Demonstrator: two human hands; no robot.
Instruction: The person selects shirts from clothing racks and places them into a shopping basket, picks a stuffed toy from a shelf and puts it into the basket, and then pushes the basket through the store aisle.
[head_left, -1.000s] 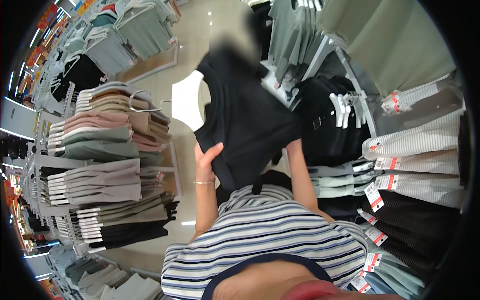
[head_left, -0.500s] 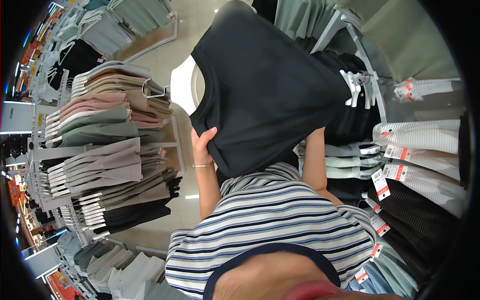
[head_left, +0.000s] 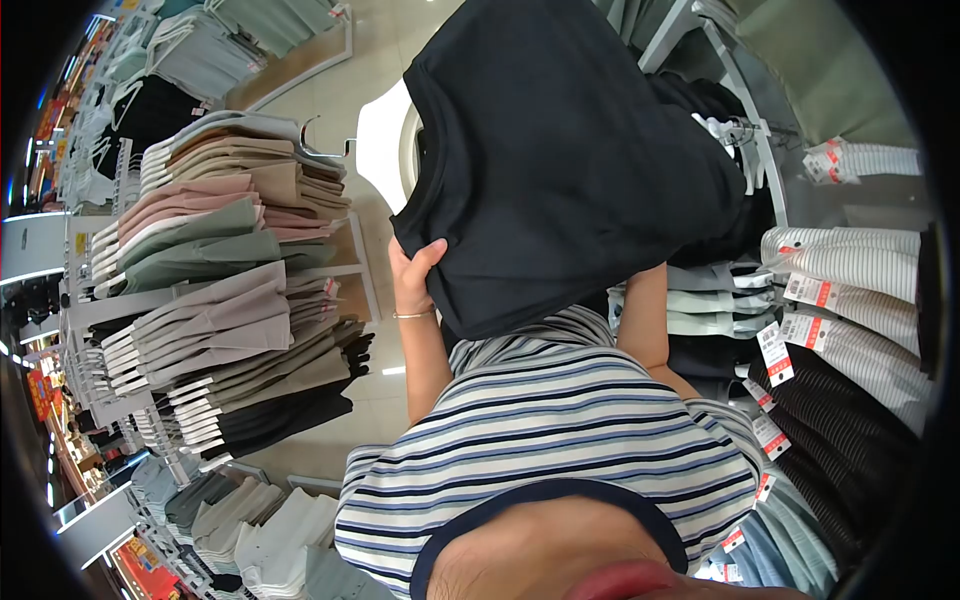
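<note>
A black T-shirt (head_left: 570,150) on a white hanger (head_left: 385,145) is stretched out in front of my chest. The hanger shows through the round neckline, its metal hook pointing left. My left hand (head_left: 415,275) grips the shirt at the shoulder beside the collar, thumb on top and fingers tucked behind the cloth. My right forearm (head_left: 645,315) reaches up under the lower right part of the shirt. The cloth hides my right hand and its fingers.
To the left, a rack carries folded-looking hanging clothes (head_left: 200,330) in grey, pink, green and black. Striped garments with tags (head_left: 840,250) hang close on the right. White hanger clips (head_left: 725,130) sit on a rail behind the shirt. Pale floor (head_left: 375,370) shows between.
The shirt has shifted a little to the right and upward in view, spread wider to the right. My left hand has moved slightly up and right with it, still gripping the shoulder.
</note>
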